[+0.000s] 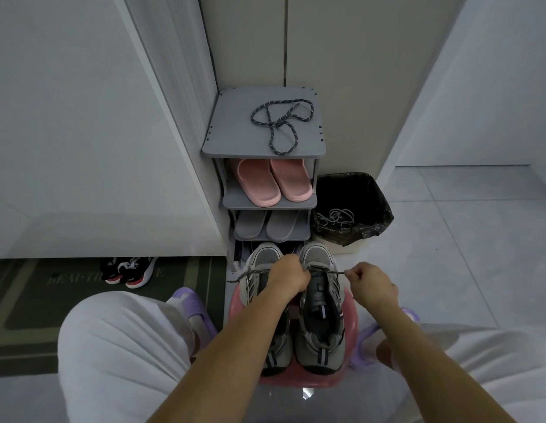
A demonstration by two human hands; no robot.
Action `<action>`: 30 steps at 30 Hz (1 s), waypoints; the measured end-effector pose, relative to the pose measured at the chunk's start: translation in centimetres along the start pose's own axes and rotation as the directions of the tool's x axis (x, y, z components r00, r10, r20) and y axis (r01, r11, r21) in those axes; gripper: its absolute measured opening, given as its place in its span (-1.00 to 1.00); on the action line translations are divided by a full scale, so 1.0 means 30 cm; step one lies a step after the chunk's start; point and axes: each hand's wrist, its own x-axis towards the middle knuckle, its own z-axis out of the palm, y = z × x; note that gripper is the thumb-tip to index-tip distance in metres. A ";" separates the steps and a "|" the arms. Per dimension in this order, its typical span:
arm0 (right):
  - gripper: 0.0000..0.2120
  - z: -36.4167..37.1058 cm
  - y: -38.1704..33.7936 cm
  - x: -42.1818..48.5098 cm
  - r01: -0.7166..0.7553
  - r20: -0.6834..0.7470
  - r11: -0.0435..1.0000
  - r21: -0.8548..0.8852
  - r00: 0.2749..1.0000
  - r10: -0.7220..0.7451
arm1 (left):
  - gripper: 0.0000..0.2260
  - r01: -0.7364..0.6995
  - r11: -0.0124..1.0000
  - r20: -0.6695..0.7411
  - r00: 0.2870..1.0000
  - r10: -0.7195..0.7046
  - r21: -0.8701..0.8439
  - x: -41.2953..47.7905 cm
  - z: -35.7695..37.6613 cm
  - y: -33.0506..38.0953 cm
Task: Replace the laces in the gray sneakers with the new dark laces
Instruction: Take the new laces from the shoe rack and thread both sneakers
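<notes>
- The gray sneakers (302, 309) stand side by side on a pink stool (235, 303), toes toward the shoe rack (308, 203).
- Left hand (288, 274) is fisted on one end of a dark lace (334, 272) at the right sneaker's front eyelets; right hand (371, 283) pinches the other end, pulled taut.
- A second dark lace (281, 125) lies looped mid-top of the rack.
- The black-lined bin (378, 196) beside the rack holds pale old laces (337, 216).
- Pink slippers (273, 181) and gray slippers (267, 225) fill the rack's shelves.

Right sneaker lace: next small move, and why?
Probably pull the lace end in the right hand outward to even the first crossing. The dark lace spans only the toe eyelets of the right sneaker, while the left hand pinches its other side. A second dark lace waits on the rack top.
</notes>
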 end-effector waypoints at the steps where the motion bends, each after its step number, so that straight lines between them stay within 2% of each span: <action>1: -0.77 0.001 0.010 -0.008 -0.011 0.014 1.000 0.010 1.000 0.011 | -0.84 0.013 1.000 0.004 1.000 -0.013 -0.002 0.003 0.001 0.001; 4: -0.77 0.009 0.024 -0.019 -0.020 0.075 0.999 0.027 0.997 0.017 | -0.72 0.044 0.999 -0.004 0.999 -0.044 0.021 0.017 -0.013 -0.001; 7: -0.74 -0.016 0.039 -0.004 -0.027 0.106 0.999 0.037 0.994 0.023 | -0.74 0.007 0.995 -0.063 0.998 0.000 0.102 0.026 -0.048 -0.031; 9: -0.72 -0.044 0.058 0.008 -0.010 0.123 0.998 0.068 0.992 0.001 | -0.79 -0.066 0.969 -0.112 0.989 0.095 0.240 0.027 -0.064 -0.063; 11: -0.74 -0.081 0.080 0.014 0.023 0.160 0.991 0.135 0.986 -0.044 | -0.84 -0.128 0.898 -0.133 0.971 0.201 0.420 0.024 -0.075 -0.089; 13: -0.80 -0.117 0.106 0.011 0.034 0.210 0.981 0.189 0.975 -0.075 | -0.82 -0.188 0.844 -0.052 0.968 0.246 0.503 0.015 -0.082 -0.097; 16: -0.83 -0.158 0.148 0.003 0.027 0.254 0.984 0.178 0.964 -0.073 | -0.85 -0.247 0.826 0.047 0.964 0.260 0.507 0.000 -0.078 -0.081; 20: -0.83 -0.190 0.168 0.001 0.038 0.272 0.986 0.164 0.959 -0.082 | -0.86 -0.179 0.905 -0.044 0.976 0.212 0.386 0.007 -0.098 -0.084; 23: -0.89 -0.217 0.156 -0.008 0.041 0.294 0.986 0.161 0.952 -0.087 | -0.86 -0.145 0.915 -0.048 0.983 0.176 0.377 0.009 -0.140 -0.116; 27: -0.93 -0.263 0.108 -0.031 -0.001 0.205 0.905 0.426 0.974 -0.096 | -0.81 -0.064 0.877 -0.058 0.993 0.104 0.476 -0.009 -0.179 -0.173; 28: -0.93 -0.272 0.089 -0.035 -0.024 0.190 0.857 0.515 0.978 -0.087 | -0.79 -0.070 0.867 -0.066 0.991 0.117 0.493 -0.015 -0.179 -0.176; 30: -0.92 -0.285 0.043 -0.042 -0.083 0.199 0.728 0.681 0.977 -0.075 | -0.76 -0.145 0.904 -0.101 0.974 0.202 0.402 -0.036 -0.163 -0.143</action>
